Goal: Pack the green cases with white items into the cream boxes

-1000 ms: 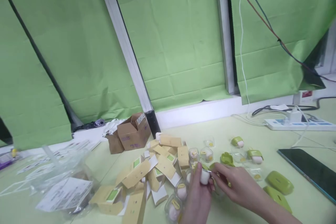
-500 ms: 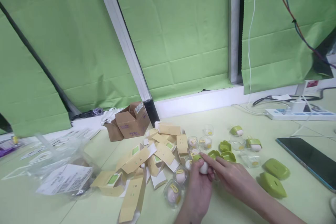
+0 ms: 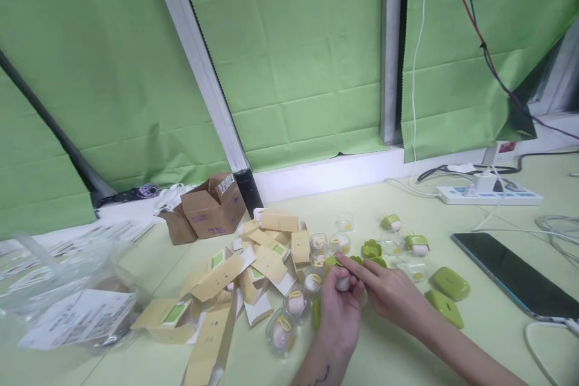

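Observation:
My left hand (image 3: pixel 342 313) is closed around a small white rounded item with a green top (image 3: pixel 343 283). My right hand (image 3: pixel 392 294) meets it from the right, its fingers pressed to the green top and partly hiding it. Left of my hands stand clear plastic cups (image 3: pixel 281 333), each with a pale pink piece and a yellow loop inside. Green flower-shaped cups (image 3: pixel 371 248) lie just beyond my fingers. Part of another green piece (image 3: pixel 316 312) shows beside my left wrist. Two green rounded shells (image 3: pixel 450 283) lie to the right of my right hand.
Opened yellow cartons (image 3: pixel 212 338) are heaped to the left, near a clear plastic bag (image 3: pixel 85 319). Behind them is a brown cardboard box (image 3: pixel 212 211). A phone (image 3: pixel 511 271) with a cable lies at right, and a white power strip (image 3: pixel 491 195) sits near the wall.
The view has turned a little to the right, so the table's things sit further left. Both hands stay together on the white and green item, the fingers only slightly shifted.

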`<state>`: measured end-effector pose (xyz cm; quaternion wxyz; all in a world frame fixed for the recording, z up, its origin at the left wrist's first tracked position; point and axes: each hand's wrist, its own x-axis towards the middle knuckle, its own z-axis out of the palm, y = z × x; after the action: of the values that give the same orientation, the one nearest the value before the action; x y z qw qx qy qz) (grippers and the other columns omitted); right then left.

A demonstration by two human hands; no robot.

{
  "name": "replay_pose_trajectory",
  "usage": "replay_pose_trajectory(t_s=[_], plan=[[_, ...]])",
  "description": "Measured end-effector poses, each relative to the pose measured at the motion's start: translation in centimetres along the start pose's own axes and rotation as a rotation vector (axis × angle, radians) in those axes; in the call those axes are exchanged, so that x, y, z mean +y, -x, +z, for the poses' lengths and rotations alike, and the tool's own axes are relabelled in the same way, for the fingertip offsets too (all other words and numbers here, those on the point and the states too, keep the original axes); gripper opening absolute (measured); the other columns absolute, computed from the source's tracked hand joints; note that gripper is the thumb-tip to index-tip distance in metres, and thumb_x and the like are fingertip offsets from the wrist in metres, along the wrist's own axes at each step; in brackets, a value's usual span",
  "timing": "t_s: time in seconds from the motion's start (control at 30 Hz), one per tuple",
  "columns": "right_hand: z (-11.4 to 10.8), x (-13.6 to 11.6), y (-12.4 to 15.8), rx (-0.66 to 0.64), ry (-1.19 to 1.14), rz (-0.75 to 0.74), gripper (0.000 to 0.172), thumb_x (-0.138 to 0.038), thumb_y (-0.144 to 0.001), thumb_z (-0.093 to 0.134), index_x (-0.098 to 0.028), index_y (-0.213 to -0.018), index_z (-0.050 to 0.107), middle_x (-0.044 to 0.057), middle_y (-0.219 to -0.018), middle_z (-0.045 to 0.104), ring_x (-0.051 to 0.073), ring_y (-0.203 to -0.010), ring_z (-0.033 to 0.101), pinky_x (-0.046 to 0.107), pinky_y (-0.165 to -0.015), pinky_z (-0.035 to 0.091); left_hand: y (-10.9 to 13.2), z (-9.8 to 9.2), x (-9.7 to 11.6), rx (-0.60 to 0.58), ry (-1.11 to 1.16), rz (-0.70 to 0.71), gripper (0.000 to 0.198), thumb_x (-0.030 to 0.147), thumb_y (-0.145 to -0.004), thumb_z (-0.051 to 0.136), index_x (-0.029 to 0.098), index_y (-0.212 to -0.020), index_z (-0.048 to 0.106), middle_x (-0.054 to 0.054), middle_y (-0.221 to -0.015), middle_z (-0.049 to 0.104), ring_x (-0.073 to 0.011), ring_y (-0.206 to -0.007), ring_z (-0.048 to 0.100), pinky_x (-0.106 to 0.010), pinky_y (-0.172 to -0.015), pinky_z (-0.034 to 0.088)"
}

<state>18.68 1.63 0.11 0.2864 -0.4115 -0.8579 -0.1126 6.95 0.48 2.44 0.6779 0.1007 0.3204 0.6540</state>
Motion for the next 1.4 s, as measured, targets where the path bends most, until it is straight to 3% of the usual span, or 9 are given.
replay_pose_trajectory(t_s=[0.2, 0.3, 0.4, 0.53, 0.63, 0.83, 1.03, 1.17, 1.4], plan=[[-1.5, 0.6, -0.7, -0.104, -0.174, 0.091, 0.062, -0.007, -0.079, 0.036, -0.024, -0.138, 0.034, 0.004, -0.081, 0.063, 0.016, -0.057, 0.059, 0.022, -0.048, 0.039, -0.5, 0.1, 1.0, -0.166, -0.184, -0.049, 0.017, 0.004, -0.057, 0.064, 0.015, -0.066, 0.054, 0.003, -0.055, 0.055, -0.0098, -0.052, 0.054, -0.021, -0.052, 0.049], [-3.3, 0.9, -1.5, -0.126, -0.386, 0.207, 0.045, -0.023, -0.089, 0.036, -0.022, -0.134, 0.041, 0.003, -0.075, 0.064, 0.016, -0.059, 0.057, 0.024, -0.054, 0.041, -0.7, -0.2, 2.2, -0.254, -0.480, 0.090, 0.055, 0.009, -0.059, 0.070, 0.020, -0.107, 0.046, 0.002, -0.070, 0.063, -0.0124, -0.054, 0.057, -0.023, -0.049, 0.046], [-5.0, 1.5, -2.2, -0.120, -0.529, 0.435, 0.049, -0.044, -0.087, 0.044, -0.020, -0.129, 0.047, 0.000, -0.067, 0.058, 0.015, -0.057, 0.052, 0.024, -0.052, 0.040, -1.3, 0.0, 2.1, -0.324, -0.769, 0.235, 0.070, 0.016, -0.062, 0.072, 0.025, -0.117, 0.031, 0.002, -0.074, 0.063, -0.0117, -0.054, 0.057, -0.022, -0.051, 0.042], [-6.6, 3.3, -2.6, -0.158, -0.633, 0.541, 0.047, -0.052, -0.075, 0.057, -0.017, -0.106, 0.064, -0.002, -0.063, 0.055, 0.013, -0.054, 0.047, 0.023, -0.048, 0.035, -2.6, 2.0, -0.2, -0.539, -0.917, 0.216, 0.051, 0.017, -0.063, 0.071, 0.023, -0.102, 0.039, 0.000, -0.074, 0.062, -0.0132, -0.060, 0.058, -0.022, -0.056, 0.040], [-7.5, 5.4, -1.8, -0.057, -0.626, 0.598, 0.040, -0.053, -0.075, 0.055, -0.015, -0.078, 0.065, -0.002, -0.060, 0.052, 0.012, -0.053, 0.044, 0.022, -0.047, 0.032, -3.5, 4.4, -2.5, -0.613, -0.981, 0.171, 0.046, 0.019, -0.064, 0.068, 0.023, -0.100, 0.039, -0.001, -0.078, 0.060, -0.0118, -0.055, 0.054, -0.023, -0.054, 0.038], [-8.8, 8.7, 1.7, 0.098, -0.449, 0.756, 0.043, -0.057, -0.078, 0.050, -0.019, -0.059, 0.046, -0.006, -0.054, 0.038, 0.011, -0.051, 0.035, 0.022, -0.047, 0.026, -4.2, 7.9, -6.0, -0.751, -1.352, 0.304, 0.078, 0.018, -0.061, 0.063, 0.023, -0.130, 0.026, -0.007, -0.093, 0.060, -0.0227, -0.073, 0.058, -0.030, -0.063, 0.040], [-9.0, 9.9, 4.4, 0.162, -0.362, 0.807, 0.042, -0.057, -0.077, 0.052, -0.020, -0.059, 0.045, -0.006, -0.053, 0.036, 0.011, -0.051, 0.035, 0.023, -0.048, 0.030, -5.0, 9.4, -6.9, -0.933, -1.440, 0.437, 0.048, 0.012, -0.051, 0.066, 0.024, -0.097, 0.059, -0.007, -0.092, 0.059, -0.0331, -0.100, 0.048, -0.043, -0.094, 0.028], [-8.7, 9.9, 5.4, 0.222, -0.404, 0.873, 0.040, -0.058, -0.073, 0.056, -0.019, -0.066, 0.056, -0.005, -0.053, 0.043, 0.012, -0.050, 0.040, 0.023, -0.047, 0.033, -5.3, 9.5, -6.6, -0.969, -1.461, 0.459, 0.025, 0.018, -0.051, 0.071, 0.024, -0.065, 0.052, -0.005, -0.077, 0.055, -0.0364, -0.103, 0.041, -0.051, -0.096, 0.020], [-9.3, 8.8, 5.7, 0.534, -0.644, 0.961, 0.041, -0.058, -0.075, 0.055, -0.018, -0.076, 0.062, 0.002, -0.060, 0.055, 0.016, -0.052, 0.051, 0.024, -0.043, 0.039, -5.7, 6.9, -5.2, -0.970, -1.506, 0.441, 0.023, 0.019, -0.058, 0.069, 0.025, -0.076, 0.058, -0.005, -0.081, 0.055, -0.0310, -0.092, 0.047, -0.044, -0.090, 0.029]])
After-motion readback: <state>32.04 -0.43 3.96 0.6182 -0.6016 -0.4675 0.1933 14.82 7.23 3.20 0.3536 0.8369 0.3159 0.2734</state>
